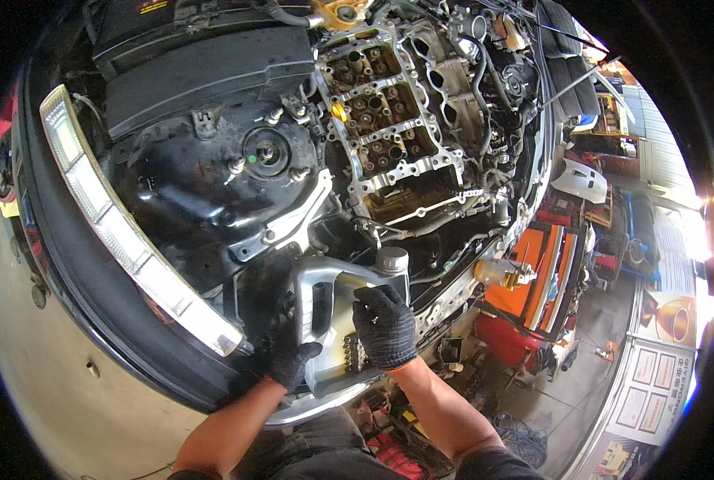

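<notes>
A grey plastic oil jug (313, 276) with a screw cap lies at the front edge of the engine bay, its side cut away. Inside it are yellowish liquid and a cluster of small dark metal parts (355, 352). My left hand (291, 365), in a black glove, grips the jug's near left edge with the thumb on top. Over the opening is my gloved right hand (385, 326), its fingers curled closed; what they hold, if anything, is hidden. Beyond the jug stands the uncovered engine cylinder head (409, 168), with valve springs and an oily cavity showing.
A long headlight strip (121, 220) runs along the left fender. The black strut tower (265, 152) is left of the engine. Right of the car's front edge are a clear bottle with amber liquid (497, 272), an orange tool cabinet (525, 276) and a poster board (653, 384).
</notes>
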`<action>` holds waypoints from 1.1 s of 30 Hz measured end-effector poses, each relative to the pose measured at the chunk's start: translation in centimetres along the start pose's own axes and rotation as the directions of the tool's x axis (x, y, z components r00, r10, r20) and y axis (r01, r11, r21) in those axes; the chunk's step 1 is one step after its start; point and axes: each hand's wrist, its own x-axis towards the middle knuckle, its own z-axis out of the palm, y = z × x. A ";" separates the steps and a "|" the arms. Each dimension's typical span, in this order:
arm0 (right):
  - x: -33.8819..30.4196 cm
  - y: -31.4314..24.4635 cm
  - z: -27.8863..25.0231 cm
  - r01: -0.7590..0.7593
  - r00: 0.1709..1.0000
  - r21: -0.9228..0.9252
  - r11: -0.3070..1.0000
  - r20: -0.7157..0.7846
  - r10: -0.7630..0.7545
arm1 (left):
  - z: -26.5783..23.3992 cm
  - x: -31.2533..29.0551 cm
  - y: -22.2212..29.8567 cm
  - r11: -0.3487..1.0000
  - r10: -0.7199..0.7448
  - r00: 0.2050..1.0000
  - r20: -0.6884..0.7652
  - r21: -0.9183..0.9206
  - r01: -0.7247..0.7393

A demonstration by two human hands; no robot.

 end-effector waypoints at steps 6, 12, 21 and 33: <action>0.5 -0.2 -0.2 0.093 0.995 -0.005 0.996 -0.038 -0.094 | -1.1 0.9 -2.5 0.978 -0.091 0.996 -0.009 -0.192 0.088; 0.9 -2.3 0.7 0.102 0.995 -0.024 0.995 0.006 -0.102 | -0.7 0.0 0.3 0.987 0.029 1.000 0.001 -0.160 -0.028; 1.0 -2.3 1.3 0.144 0.984 -0.113 0.983 0.125 -0.129 | 0.0 -0.4 1.9 0.983 0.069 0.997 0.018 -0.170 -0.065; -1.8 -1.6 1.4 0.189 0.979 -0.057 0.980 0.094 -0.183 | -0.1 -0.5 1.2 0.990 -0.010 0.999 -0.032 -0.140 0.006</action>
